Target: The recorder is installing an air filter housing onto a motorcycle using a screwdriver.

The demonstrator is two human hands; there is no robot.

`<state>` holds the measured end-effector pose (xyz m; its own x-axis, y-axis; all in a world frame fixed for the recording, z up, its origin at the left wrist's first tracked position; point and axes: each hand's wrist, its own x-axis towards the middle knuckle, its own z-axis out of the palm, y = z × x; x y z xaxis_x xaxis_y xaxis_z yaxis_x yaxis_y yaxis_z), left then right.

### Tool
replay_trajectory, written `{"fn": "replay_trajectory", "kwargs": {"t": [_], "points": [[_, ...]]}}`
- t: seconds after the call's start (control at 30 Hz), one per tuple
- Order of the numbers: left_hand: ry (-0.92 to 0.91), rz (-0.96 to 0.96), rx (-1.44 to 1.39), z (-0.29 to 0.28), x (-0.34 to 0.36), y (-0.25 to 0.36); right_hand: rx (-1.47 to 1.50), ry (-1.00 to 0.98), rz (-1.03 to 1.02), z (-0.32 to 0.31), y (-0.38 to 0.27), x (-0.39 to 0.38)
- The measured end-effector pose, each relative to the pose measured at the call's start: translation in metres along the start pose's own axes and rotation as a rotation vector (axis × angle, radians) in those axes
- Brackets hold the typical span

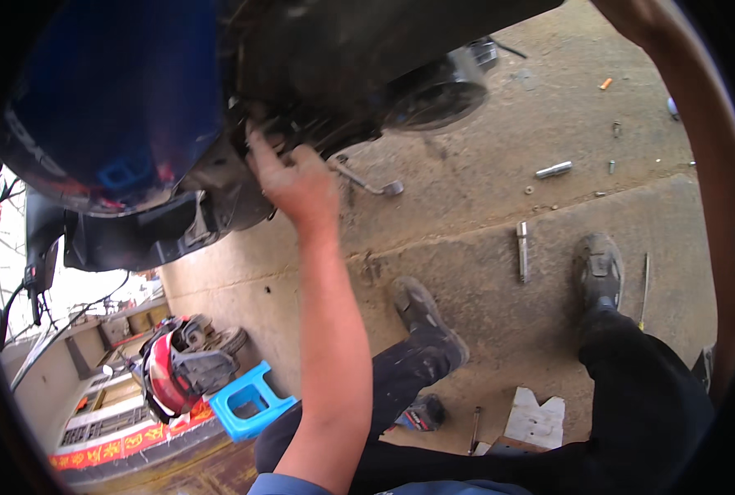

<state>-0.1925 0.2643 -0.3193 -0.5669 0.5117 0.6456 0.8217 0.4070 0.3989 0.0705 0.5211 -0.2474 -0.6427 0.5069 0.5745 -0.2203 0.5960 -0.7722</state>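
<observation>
My left hand (295, 177) reaches into the dark underside of a blue and black scooter (112, 107), fingers bent at its black mechanism (301, 124); what they grip is hidden. A metal wrench (371, 183) lies or hangs just right of that hand. My right hand (635, 18) is raised at the top right edge beside a black housing (384, 33), its fingers out of sight. A round black casing (437, 103) sits beneath that housing.
Sockets (522, 252), small bolts and a screwdriver (646, 293) lie on the concrete floor around my boots (598, 272). A blue stool (260, 412), red scooter (169, 371), cardboard scrap (532, 417) and toolbox-like object (421, 412) are lower in view.
</observation>
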Motion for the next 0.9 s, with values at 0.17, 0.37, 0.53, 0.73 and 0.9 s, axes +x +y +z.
{"fn": "replay_trajectory", "kwargs": {"t": [0.17, 0.37, 0.53, 0.73, 0.9], "points": [[-0.017, -0.101, -0.056, 0.006, -0.005, 0.005, -0.076, -0.112, 0.194, -0.016, -0.007, -0.026], [0.0, -0.157, -0.019, 0.008, -0.005, 0.013, -0.019, -0.319, 0.269, -0.03, 0.009, -0.025], [-0.018, -0.179, -0.093, 0.009, -0.002, 0.017, 0.195, -0.316, 0.417, -0.033, 0.009, -0.016], [-0.024, -0.126, 0.044, 0.01, -0.006, 0.014, 0.013, -0.144, 0.107, -0.006, 0.02, -0.039], [-0.065, -0.191, -0.07, 0.01, -0.003, 0.013, 0.242, -0.212, 0.272, -0.025, 0.024, -0.038]]}}
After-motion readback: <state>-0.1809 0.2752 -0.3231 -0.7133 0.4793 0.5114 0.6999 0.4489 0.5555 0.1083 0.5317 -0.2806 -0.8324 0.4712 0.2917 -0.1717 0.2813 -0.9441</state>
